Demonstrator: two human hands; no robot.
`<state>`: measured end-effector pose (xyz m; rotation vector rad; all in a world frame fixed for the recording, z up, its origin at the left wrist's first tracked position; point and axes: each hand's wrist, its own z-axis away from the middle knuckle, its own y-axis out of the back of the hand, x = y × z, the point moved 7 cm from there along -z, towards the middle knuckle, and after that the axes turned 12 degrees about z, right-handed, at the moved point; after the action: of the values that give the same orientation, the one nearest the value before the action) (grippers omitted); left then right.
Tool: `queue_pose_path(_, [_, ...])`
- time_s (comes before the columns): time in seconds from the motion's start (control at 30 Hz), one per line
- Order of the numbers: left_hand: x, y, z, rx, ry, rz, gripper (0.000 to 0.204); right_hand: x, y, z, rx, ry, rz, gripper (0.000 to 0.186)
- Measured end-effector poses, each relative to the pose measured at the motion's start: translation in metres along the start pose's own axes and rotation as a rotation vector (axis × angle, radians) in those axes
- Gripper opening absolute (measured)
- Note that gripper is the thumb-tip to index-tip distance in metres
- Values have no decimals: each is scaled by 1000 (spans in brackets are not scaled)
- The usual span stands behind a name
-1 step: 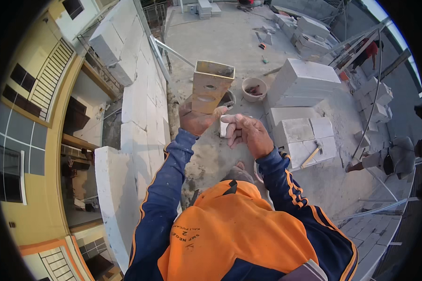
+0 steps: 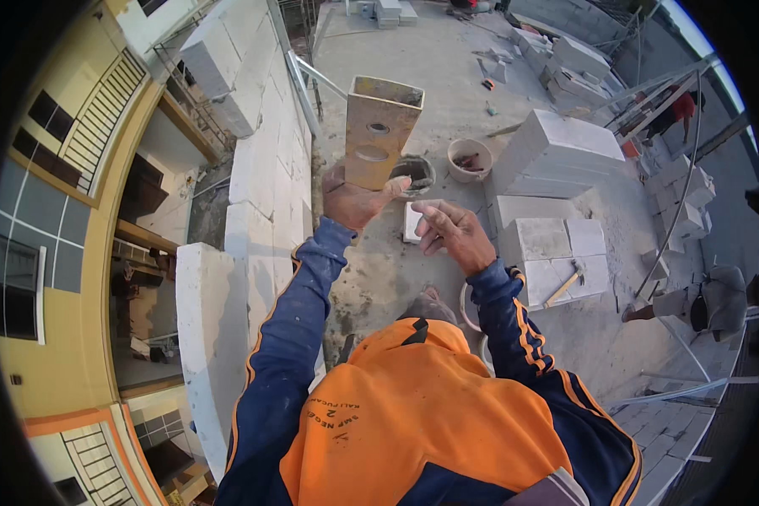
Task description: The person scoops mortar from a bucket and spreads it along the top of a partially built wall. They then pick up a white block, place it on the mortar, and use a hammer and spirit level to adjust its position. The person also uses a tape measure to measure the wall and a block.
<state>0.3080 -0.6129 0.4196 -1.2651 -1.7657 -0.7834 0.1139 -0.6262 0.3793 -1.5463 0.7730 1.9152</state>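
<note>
A worn, yellowish hollow rectangular bar (image 2: 378, 126) with two oval holes stands upright in my left hand (image 2: 354, 202), whose fingers wrap round its lower end. My right hand (image 2: 455, 232) hangs just below and right of it, fingers loosely bent and apart, with nothing visible in them. A small white block (image 2: 411, 219) lies beyond those fingers, partly hidden by them. A dark bucket of grey material (image 2: 416, 169) is behind the bar, and a pale bucket (image 2: 468, 152) with tools inside stands to its right.
A white block wall (image 2: 261, 169) runs along my left, beside a yellow building (image 2: 84, 354). Stacked blocks (image 2: 548, 152) stand right, a hammer (image 2: 565, 282) on the nearer ones. Two people (image 2: 717, 299) (image 2: 675, 110) are at the far right. Metal poles (image 2: 683, 202) lean there.
The bar in my left hand has risen a little and shows more of the dark bucket behind it. The view has shifted slightly; my right hand looks much the same.
</note>
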Motion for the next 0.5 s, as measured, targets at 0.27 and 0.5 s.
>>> queue_pose_path(0.27, [73, 109, -20, -43, 62, -48, 51, 70, -151, -124, -153, 370, 818, 70])
queue_pose_path(0.5, [77, 191, 19, -15, 158, -511, 82, 96, -249, -165, -371, 488, 909, 30])
